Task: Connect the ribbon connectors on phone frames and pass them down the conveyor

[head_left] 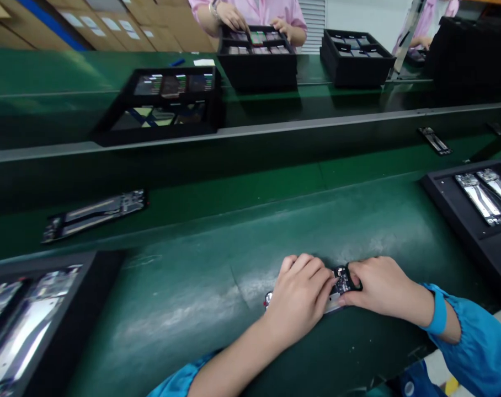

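Observation:
An opened phone body with bare circuit parts lies on the green work surface in front of me, mostly covered by my hands. Across its middle lies my left hand, fingers bent and fingertips pressed on the phone body near its circuit board end. My right hand grips that right end between thumb and fingers. A bit of the other end peeks out left of my left hand. A blue band circles my right wrist.
Black foam trays of opened phone bodies stand at left and right. Single phone bodies lie on the sunken strip, left and far right. Beyond a raised ledge, a person in pink handles stacked trays.

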Demonstrator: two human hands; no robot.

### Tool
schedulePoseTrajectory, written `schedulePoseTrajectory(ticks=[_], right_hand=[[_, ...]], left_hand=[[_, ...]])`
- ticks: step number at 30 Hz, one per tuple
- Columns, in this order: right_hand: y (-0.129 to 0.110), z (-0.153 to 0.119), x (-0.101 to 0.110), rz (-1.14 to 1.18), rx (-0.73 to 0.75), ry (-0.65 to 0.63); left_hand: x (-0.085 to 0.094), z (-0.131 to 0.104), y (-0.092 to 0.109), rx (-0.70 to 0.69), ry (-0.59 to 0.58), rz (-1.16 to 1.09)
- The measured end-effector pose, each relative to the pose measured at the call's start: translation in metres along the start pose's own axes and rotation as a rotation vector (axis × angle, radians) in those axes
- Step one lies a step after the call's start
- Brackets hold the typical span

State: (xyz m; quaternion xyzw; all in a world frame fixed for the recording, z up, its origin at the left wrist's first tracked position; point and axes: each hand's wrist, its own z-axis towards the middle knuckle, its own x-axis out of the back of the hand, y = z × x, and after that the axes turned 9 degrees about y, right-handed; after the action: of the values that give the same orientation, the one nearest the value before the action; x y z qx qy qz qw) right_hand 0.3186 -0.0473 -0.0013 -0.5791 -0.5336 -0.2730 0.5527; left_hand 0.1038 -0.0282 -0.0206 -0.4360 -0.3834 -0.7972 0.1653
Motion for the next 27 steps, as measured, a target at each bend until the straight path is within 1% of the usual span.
schedulePoseTrajectory(ticks=[2,3,4,7,9,13,16,20,27], right_hand=[[-0.001,0.001,0.005,0.036,-0.016,-0.007],[-0.001,0.002,0.009,0.084,-0.031,-0.036],[-0.001,0.005,0.013,0.154,-0.055,-0.086],[0.003,0.018,0.021,0.426,-0.179,-0.29],[0.005,0.026,0.02,0.544,-0.257,-0.357],[0.007,0.034,0.013,0.623,-0.359,-0.36],[0.005,0.035,0.014,0.648,-0.411,-0.386],[0.003,0.034,0.018,0.649,-0.425,-0.394],[0.005,0.033,0.015,0.649,-0.418,-0.387]], left_hand=[[0.002,-0.003,-0.001,-0.024,0.007,-0.006],[0.002,-0.004,-0.002,-0.032,0.02,-0.008],[0.002,-0.005,-0.003,-0.04,0.04,-0.008],[0.0,-0.005,-0.004,-0.069,0.113,-0.009],[-0.003,-0.004,-0.004,-0.083,0.14,-0.02],[-0.006,-0.005,-0.004,-0.064,0.128,-0.041],[-0.007,-0.007,-0.004,-0.057,0.121,-0.073],[-0.008,-0.008,-0.005,-0.054,0.111,-0.119],[-0.006,-0.006,-0.003,-0.044,0.086,-0.122]])
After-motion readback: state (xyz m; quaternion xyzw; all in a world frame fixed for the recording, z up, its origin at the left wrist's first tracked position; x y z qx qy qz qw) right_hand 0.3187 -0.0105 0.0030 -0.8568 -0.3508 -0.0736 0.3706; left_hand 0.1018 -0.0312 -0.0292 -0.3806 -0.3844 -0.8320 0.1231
